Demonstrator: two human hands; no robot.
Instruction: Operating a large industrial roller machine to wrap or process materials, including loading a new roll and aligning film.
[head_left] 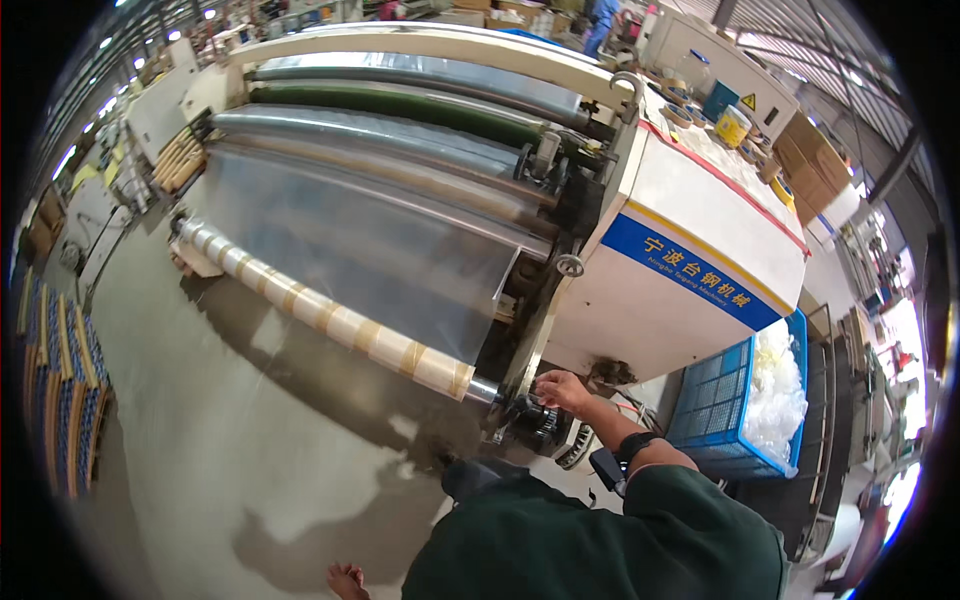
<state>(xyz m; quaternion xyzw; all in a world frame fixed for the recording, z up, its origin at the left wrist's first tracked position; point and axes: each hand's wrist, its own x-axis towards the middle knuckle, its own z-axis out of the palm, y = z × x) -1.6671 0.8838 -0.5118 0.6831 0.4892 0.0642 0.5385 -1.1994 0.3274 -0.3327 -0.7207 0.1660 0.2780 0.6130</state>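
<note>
My right hand [563, 390] is at the side of the film machine, just above the black roller mount [535, 415]. Its fingers are bent and drawn together; what they grip, if anything, is hidden. From that mount a long roller [330, 318] wrapped in pale film with brown bands runs to the far left. Clear plastic film [360, 250] stretches from the machine's rollers down toward it. Low in view, my left hand [347, 580] hangs over the floor, away from the machine, its fingers loosely apart and holding nothing.
A blue crate [715, 405] of crumpled clear film stands to the right of the white machine housing [640, 300]. Tape rolls and a jar [733, 127] sit on its top. A small handwheel [570, 265] juts out. Stacked boards [65, 390] lean at left.
</note>
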